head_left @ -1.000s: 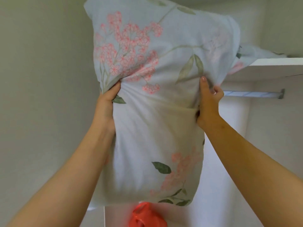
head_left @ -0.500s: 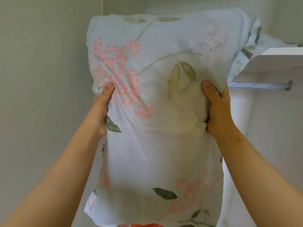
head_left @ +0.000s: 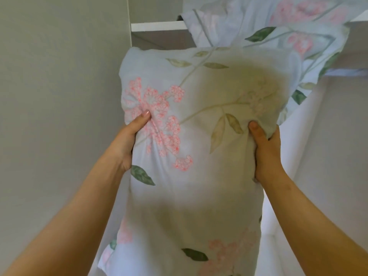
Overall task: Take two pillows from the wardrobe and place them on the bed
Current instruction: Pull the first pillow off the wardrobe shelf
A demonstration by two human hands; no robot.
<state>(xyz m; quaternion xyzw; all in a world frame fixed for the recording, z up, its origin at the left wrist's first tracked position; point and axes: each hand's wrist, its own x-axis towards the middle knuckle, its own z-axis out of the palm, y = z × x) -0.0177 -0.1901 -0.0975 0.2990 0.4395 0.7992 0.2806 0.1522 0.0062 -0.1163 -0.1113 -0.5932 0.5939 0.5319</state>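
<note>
A pale blue pillow with pink flowers and green leaves hangs upright in front of me, filling the middle of the view. My left hand grips its left edge, thumb pressed into the flower print. My right hand grips its right edge, thumb on the front. Above, a second pillow in the same print lies on the wardrobe's top shelf, one corner hanging over the edge. The bed is out of view.
A grey wardrobe door or side panel fills the left. The white wardrobe interior lies behind the pillow on the right, with a hanging rail under the shelf.
The pillow has come down off the top shelf and toward me, held in both hands. The second pillow on the shelf has come into view above it.
</note>
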